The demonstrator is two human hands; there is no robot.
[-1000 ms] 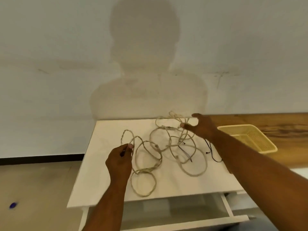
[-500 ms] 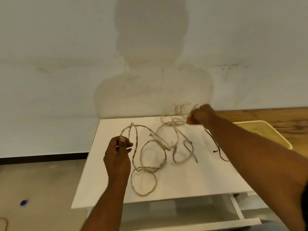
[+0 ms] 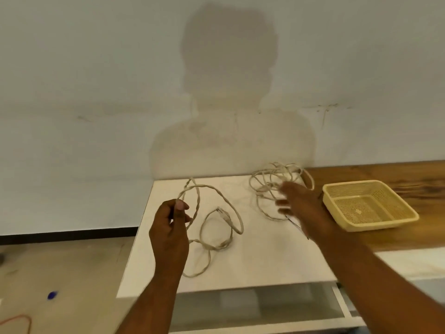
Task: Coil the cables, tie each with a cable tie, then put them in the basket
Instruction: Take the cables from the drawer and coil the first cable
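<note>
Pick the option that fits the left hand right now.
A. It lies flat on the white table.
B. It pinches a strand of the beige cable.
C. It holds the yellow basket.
B: the left hand has its thumb and fingers closed on a strand of the beige cable above the white table, while the yellow basket sits untouched on the wooden surface to the right.

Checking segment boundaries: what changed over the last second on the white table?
The right hand pulled one tangled beige braided cable away from the other toward the far right of the white table, then let go; its fingers are now spread, though blurred. Unchanged: the left hand pinches the other beige cable, and the yellow plastic basket sits empty on the wooden counter.
</note>
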